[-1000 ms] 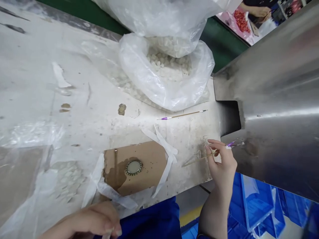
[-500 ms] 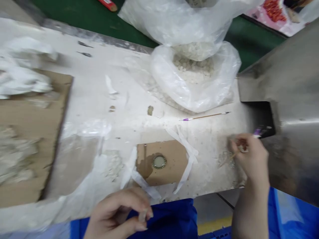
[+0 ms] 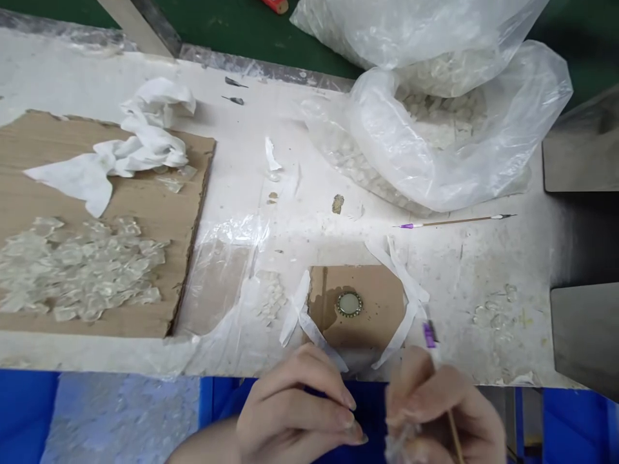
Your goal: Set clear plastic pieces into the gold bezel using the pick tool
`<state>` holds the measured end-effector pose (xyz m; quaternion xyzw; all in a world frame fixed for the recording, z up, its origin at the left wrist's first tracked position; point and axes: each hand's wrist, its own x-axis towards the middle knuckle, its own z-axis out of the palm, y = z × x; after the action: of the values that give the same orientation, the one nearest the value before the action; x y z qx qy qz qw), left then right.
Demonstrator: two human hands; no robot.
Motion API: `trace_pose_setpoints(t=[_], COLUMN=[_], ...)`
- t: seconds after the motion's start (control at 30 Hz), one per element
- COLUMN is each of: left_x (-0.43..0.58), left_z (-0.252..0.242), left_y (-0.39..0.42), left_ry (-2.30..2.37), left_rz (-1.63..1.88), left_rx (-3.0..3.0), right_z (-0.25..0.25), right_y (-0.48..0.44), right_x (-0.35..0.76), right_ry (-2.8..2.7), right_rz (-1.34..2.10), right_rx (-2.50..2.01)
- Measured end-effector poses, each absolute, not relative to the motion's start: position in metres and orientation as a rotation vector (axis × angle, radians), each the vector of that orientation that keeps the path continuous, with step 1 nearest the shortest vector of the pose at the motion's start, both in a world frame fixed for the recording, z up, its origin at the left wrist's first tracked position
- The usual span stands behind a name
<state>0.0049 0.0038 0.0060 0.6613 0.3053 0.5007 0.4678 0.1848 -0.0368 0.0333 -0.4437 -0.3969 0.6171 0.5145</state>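
Observation:
My left hand is below the table's front edge, thumb and fingertips pinched on a small translucent piece that barely shows. Beside it, my right hand, slightly blurred, is closed around a thin wooden stick with a purple needle tip pointing up. Some crumpled clear material shows at its fingers. Just beyond both hands, a small oval ornament with a beaded rim lies on a piece of brown cardboard edged with white strips.
Clear glass-like pieces and a white cloth lie on the left cardboard. Open plastic bags of pale pieces stand at the back right. A similar purple-tipped stick lies before them. Clear bits lie near metal panels.
My right hand has come from the clear bits at the right to beside my left hand, carrying the stick. The view has shifted left, so table things appear further right.

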Motion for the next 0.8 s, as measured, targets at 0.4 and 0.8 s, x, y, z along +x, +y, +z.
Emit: trace_pose_setpoints(t=[0.4,0.8], left_x=[-0.011,0.013], left_z=[0.010,-0.002], left_y=[0.003,-0.009], left_ry=[0.558,0.701], left_rz=[1.063,1.249], left_rx=[1.726,1.519], right_z=[0.032,0.013], right_y=[-0.037,-0.038], right_x=[0.174,0.160], right_ry=[-0.663,-1.030], right_rz=[1.788,1.216], right_rx=[-0.918,-0.918])
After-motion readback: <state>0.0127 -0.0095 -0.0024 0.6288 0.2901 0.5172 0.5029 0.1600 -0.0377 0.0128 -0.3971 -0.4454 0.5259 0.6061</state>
